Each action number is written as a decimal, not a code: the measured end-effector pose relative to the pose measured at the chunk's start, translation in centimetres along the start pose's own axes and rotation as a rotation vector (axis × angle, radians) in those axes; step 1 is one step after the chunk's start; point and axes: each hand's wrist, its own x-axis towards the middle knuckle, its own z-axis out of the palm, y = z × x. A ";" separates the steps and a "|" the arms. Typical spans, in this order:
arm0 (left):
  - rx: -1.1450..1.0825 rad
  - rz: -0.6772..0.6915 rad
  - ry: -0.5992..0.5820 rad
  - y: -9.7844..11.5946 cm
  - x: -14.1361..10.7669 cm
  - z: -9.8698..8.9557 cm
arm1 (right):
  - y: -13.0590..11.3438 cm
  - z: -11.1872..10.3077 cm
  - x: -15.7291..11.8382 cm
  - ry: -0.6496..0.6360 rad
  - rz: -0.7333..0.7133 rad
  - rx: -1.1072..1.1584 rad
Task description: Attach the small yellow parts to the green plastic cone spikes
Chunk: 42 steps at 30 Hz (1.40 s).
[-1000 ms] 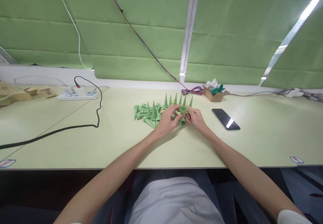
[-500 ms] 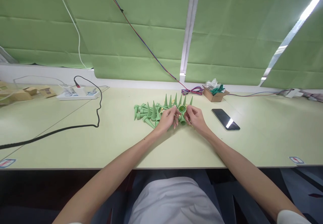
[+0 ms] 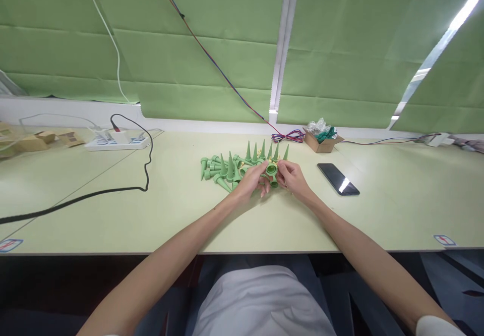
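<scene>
A green plastic watering spike (image 3: 271,169) with its round, hollow end tipped up toward me is between my two hands. My left hand (image 3: 252,180) is closed on its left side, thumb and forefinger at the rim, the other fingers curled below. On its right side, my right hand (image 3: 294,176) pinches at the edge; its fingertips are partly hidden. Just below lies another green spike end (image 3: 274,183). Left of my left hand is a heap of green spikes (image 3: 217,167), some lying, some standing point up. Behind my hands stand several upright spikes (image 3: 262,150), with small yellow bits among them.
A black phone (image 3: 338,178) lies to the right. Behind it is a small cardboard box (image 3: 321,144) holding clear plastic and green material. Bundled wire (image 3: 289,135) rests at the back. On the left are a power strip (image 3: 117,143), a black cable (image 3: 124,189) and cardboard pieces (image 3: 34,142).
The spike between my hands has tilted and shifted slightly down and left, its opening turning. My hands have barely moved.
</scene>
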 end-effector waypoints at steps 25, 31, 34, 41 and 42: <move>0.794 0.465 0.115 -0.6 -0.3 -0.3 | 0.7 -0.3 0.4 0.132 -0.014 -0.123; 0.752 0.435 0.267 0.0 -0.6 0.2 | 0.8 -0.1 0.4 0.179 -0.044 -0.060; 0.653 0.314 0.259 0.3 -0.6 0.3 | 0.8 -0.1 0.4 0.181 -0.026 0.019; 0.302 0.027 0.126 0.5 -0.1 0.3 | 0.6 0.0 0.2 0.068 -0.054 0.027; 0.272 0.014 0.105 0.5 0.0 0.3 | 0.6 0.0 0.2 0.042 -0.058 0.019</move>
